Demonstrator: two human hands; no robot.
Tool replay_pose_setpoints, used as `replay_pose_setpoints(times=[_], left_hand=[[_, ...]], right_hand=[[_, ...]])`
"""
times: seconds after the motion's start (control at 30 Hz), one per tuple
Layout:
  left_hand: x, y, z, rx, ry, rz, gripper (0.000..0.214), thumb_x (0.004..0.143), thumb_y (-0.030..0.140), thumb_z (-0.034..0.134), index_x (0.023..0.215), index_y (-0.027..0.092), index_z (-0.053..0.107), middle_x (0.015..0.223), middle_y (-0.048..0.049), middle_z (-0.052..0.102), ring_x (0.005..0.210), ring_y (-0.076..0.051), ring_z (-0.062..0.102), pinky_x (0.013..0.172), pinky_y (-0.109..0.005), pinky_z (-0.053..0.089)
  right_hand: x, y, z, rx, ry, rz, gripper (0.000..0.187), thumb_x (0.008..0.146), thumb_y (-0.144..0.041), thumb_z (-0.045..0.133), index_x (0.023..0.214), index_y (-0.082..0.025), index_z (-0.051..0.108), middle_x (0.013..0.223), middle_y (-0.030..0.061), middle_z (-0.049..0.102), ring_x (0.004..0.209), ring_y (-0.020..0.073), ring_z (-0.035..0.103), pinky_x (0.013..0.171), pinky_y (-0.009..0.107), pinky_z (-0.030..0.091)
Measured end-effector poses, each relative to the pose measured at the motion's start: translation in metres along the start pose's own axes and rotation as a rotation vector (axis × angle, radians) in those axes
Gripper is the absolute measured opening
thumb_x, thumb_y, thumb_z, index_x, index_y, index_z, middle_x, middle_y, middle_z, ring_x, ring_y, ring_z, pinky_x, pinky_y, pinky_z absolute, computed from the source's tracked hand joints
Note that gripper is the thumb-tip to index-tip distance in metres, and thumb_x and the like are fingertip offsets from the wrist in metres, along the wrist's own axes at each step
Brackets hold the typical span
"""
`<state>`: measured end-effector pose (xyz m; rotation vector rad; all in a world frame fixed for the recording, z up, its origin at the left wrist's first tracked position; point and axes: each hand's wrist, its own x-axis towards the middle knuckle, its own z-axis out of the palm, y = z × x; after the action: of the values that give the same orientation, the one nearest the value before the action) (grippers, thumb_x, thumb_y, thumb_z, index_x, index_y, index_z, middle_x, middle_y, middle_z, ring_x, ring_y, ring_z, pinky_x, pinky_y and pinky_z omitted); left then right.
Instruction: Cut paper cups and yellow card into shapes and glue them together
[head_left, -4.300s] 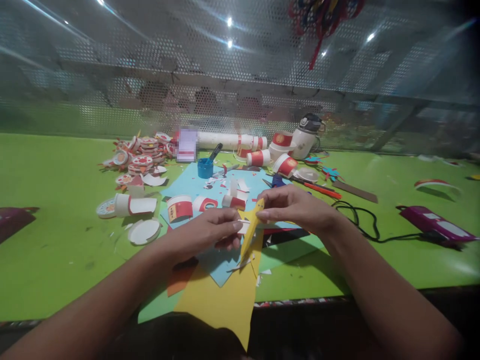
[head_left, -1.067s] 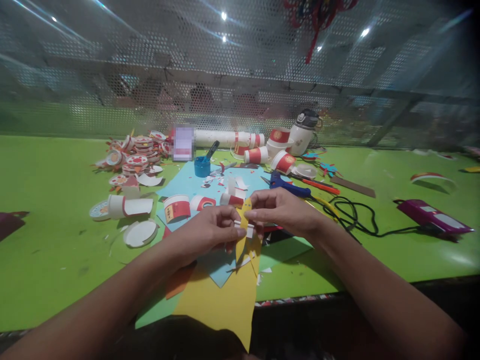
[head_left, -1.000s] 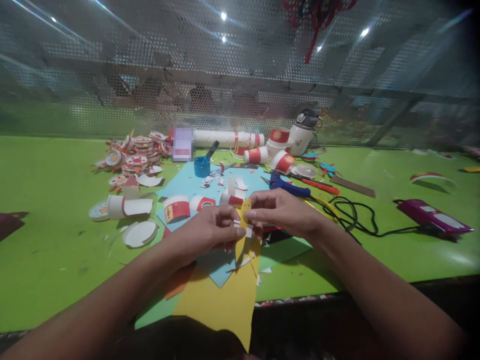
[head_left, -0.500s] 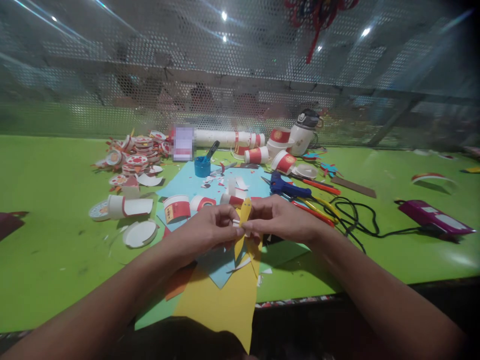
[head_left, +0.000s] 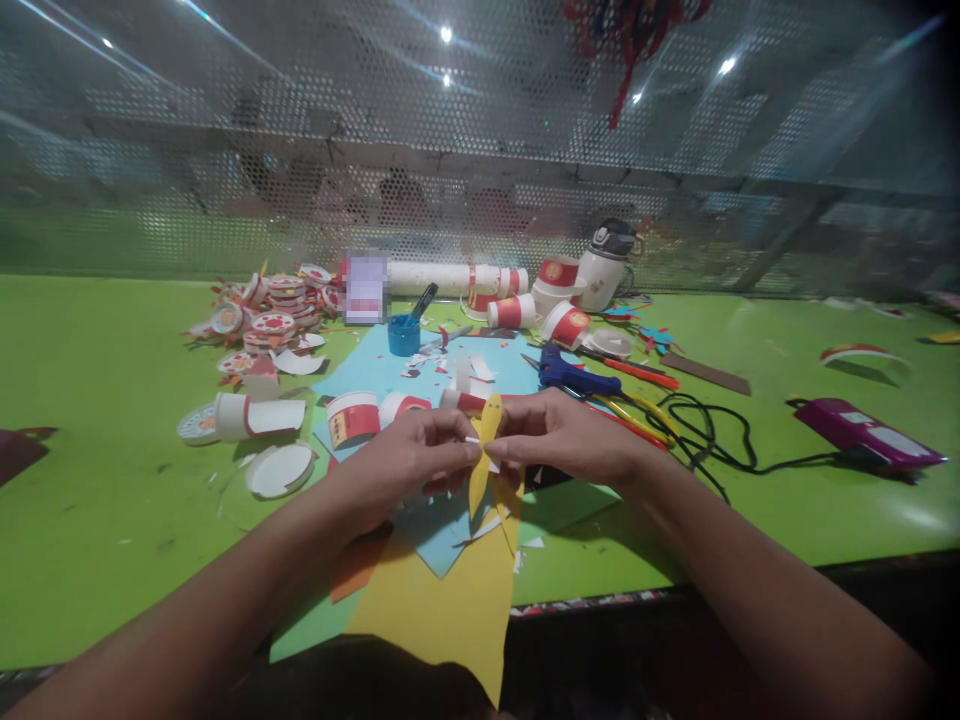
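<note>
My left hand (head_left: 409, 460) and my right hand (head_left: 562, 438) meet at the middle of the green table (head_left: 97, 480), fingers pinched together. Between them stands a small yellow paper cutout (head_left: 484, 455), upright, with a short white strip (head_left: 472, 441) across it at my fingertips. Both hands grip this piece. Below it lie a large yellow sheet (head_left: 442, 600) hanging over the table's front edge, a light blue sheet (head_left: 390, 375) and a green sheet (head_left: 570, 500).
Cut red-and-white paper cups (head_left: 352, 415) and round cup bottoms (head_left: 281, 468) are scattered left. A blue paint pot (head_left: 403, 335), a blue glue gun (head_left: 574, 375) with black cord (head_left: 712, 440), a white bottle (head_left: 607, 265) and a purple case (head_left: 862, 432) lie around. Perforated metal screen (head_left: 480, 150) behind.
My hands have drawn closer together around the yellow cutout, covering more of the white strip. Since the earliest frame the right hand shifted left, uncovering the glue gun.
</note>
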<state>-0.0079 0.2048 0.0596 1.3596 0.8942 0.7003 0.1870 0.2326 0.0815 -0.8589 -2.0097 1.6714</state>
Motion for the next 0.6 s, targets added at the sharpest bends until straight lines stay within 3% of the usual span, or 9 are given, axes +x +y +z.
replay_pose_setpoints(times=[0.4,0.6], left_hand=[[0.0019,-0.0021,-0.0028,-0.016,0.094,0.024,0.016,0.072,0.027,0.066,0.072,0.015,0.055,0.052,0.0050,0.045,0.048,-0.007,0.037,0.048,-0.022,0.025],[0.0018,-0.0018,-0.0032,-0.043,0.071,0.025,0.015,0.072,0.026,0.065,0.072,0.015,0.055,0.055,0.0045,0.046,0.049,-0.007,0.036,0.049,-0.022,0.026]], right_hand=[[0.0026,0.0023,0.0041,0.083,0.022,0.040,0.028,0.077,-0.039,0.066,0.079,-0.011,0.065,0.064,0.0006,0.063,0.054,0.0090,0.058,0.056,0.022,0.048],[0.0012,0.0021,0.0052,0.075,0.017,0.047,0.019,0.080,-0.029,0.063,0.082,-0.010,0.066,0.065,0.0008,0.063,0.055,0.0082,0.059,0.055,0.021,0.047]])
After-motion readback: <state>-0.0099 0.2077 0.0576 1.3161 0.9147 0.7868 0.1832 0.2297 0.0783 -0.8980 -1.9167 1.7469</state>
